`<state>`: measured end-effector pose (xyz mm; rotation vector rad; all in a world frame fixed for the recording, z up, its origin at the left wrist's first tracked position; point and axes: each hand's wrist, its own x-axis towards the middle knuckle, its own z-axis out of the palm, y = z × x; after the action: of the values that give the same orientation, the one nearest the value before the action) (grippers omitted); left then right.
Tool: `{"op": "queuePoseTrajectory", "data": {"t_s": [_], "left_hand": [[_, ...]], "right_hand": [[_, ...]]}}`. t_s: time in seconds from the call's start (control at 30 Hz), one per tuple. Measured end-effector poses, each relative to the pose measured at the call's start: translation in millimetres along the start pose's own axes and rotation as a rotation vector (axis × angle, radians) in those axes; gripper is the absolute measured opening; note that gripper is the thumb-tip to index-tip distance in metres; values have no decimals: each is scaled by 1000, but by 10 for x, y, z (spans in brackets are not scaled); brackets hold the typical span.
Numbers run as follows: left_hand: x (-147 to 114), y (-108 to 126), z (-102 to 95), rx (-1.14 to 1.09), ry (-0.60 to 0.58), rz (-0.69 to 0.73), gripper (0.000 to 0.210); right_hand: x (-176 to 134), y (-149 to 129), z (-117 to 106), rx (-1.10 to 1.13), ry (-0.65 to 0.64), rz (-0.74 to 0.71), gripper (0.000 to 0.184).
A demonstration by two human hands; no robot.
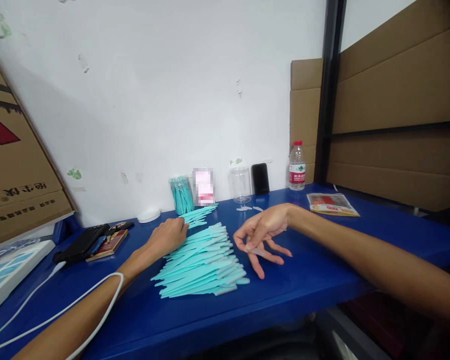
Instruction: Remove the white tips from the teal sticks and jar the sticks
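A large pile of thin turquoise sticks with pale, clear-looking sleeves on their right ends (202,267) lies on the blue table. Behind it is a smaller pile of turquoise sticks (200,215). My left hand (168,236) rests at the left end of this smaller pile, fingers curled and closed; its fingertips are hidden, so what they hold cannot be made out. To the right of the large pile, my right hand (264,232) pinches a small translucent sleeve (255,251) between thumb and finger, its other fingers spread. Several loose sleeves (243,208) lie behind it.
At the wall stand a jar of turquoise sticks (182,196), a clear jar (240,186), a black phone-like object (260,179) and a water bottle (297,167). A packet (333,204) lies right. A white cable (117,285) crosses my left forearm. A white lid (149,215) lies left.
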<state>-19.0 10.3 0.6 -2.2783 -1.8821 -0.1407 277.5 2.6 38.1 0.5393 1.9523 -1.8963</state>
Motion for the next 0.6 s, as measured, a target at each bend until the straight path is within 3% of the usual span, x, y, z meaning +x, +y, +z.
{"op": "queuePoseTrajectory", "data": {"t_s": [0.17, 0.4, 0.6], "left_hand": [[6, -2, 6, 10, 0, -4, 42], [-6, 0, -6, -5, -10, -16, 45], [-10, 12, -17, -14, -3, -2, 46]], "right_hand": [[119, 38, -20, 44, -77, -89, 33], [77, 35, -21, 37, -74, -157, 29], [41, -96, 164, 53, 11, -59, 35]]}}
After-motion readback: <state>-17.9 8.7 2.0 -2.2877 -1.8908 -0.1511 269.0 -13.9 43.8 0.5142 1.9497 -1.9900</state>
